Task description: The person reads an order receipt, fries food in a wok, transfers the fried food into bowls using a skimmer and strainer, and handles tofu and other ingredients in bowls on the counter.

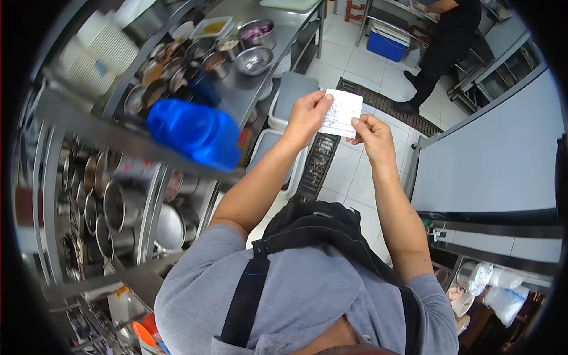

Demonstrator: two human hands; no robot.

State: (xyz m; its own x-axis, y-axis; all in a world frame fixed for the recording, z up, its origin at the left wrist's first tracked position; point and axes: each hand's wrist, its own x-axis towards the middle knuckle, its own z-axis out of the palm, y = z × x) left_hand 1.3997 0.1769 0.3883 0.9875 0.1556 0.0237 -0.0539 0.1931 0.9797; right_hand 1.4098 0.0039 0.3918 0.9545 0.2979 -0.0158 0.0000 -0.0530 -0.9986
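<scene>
Two hands are seen on one printed slip [344, 110], held up ahead of the chest, above the tiled floor: its left edge is pinched by the left hand [306, 120], and its lower right corner is nipped between thumb and fingers by the right hand [377, 141]. Thin paper is suggested, so it should be very light, limp, easily creased or torn; it is best taken by the edges, where little print would be covered. Around it, from the left, pots [118, 207] are crowded on shelving, stacked white containers [97, 50] are set above, and a blue jug [192, 133] is placed beside the crowded counter, nearest the left forearm. Lidded bins [294, 97] are set on the floor below the left hand. Farther off, a blue cooler [387, 44] and a co-worker [454, 41] are seen. On the right, the way is narrowed by a large pale cabinet [491, 148], its surface apart from the right forearm.
</scene>
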